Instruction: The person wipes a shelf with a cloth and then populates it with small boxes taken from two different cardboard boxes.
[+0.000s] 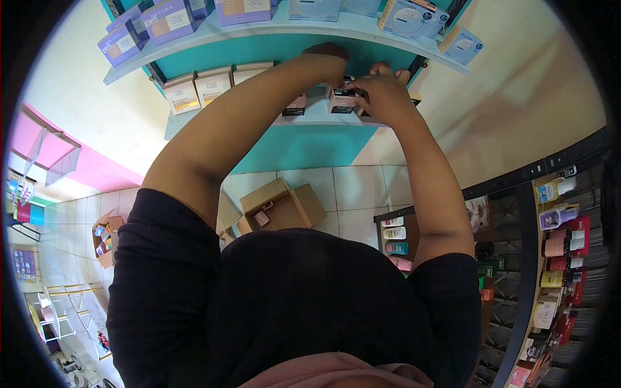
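Note:
A small pink and black box (341, 101) stands near the front of the lower shelf (259, 119), between my hands. My left hand (328, 57) reaches in from above and behind, its wrist bent and its visible fingertips down at the box's upper left edge. Most of that hand's fingers are hidden. Against the right side of the same box, my right hand (386, 96) has its near fingers bent, while other fingers point up toward the back. Another pink and black box (295, 105) sits to the left, partly covered by my left forearm. Dark-edged packaging (415, 99) shows beyond my right hand.
White and orange boxes (213, 85) line the lower shelf's left end. The upper shelf (259, 30) overhangs, holding purple boxes (169, 21) and blue-white boxes (406, 17). On the floor lies an open carton (278, 207) with a small box inside. A bottle rack (530, 258) stands at right.

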A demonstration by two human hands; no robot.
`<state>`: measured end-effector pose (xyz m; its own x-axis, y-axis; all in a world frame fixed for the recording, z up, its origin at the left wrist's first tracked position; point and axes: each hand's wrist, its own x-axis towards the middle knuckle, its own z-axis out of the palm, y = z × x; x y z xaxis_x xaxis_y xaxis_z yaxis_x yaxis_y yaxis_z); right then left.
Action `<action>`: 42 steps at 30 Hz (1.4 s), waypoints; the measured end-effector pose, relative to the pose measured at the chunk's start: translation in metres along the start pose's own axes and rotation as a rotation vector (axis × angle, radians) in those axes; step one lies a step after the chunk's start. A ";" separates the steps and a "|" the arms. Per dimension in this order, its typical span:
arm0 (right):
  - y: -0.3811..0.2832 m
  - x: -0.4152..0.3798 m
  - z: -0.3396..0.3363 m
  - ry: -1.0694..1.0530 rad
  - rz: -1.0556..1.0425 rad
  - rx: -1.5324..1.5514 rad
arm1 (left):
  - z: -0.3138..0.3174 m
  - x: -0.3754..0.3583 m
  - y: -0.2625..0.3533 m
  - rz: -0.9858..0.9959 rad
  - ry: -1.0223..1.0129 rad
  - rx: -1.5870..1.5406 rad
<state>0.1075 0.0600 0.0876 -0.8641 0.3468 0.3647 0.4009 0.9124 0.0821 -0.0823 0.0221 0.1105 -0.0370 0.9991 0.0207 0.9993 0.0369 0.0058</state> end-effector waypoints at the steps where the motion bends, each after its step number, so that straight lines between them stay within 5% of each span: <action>1: 0.001 0.000 0.001 0.000 0.000 0.001 | -0.002 -0.002 0.002 0.001 -0.018 -0.024; 42: 0.021 -0.002 -0.021 -0.022 0.052 0.135 | 0.006 0.007 0.003 0.041 -0.071 -0.004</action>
<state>0.1243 0.0734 0.1080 -0.8501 0.3979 0.3449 0.4023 0.9134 -0.0621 -0.0799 0.0294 0.1044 0.0041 0.9987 -0.0501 0.9999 -0.0036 0.0102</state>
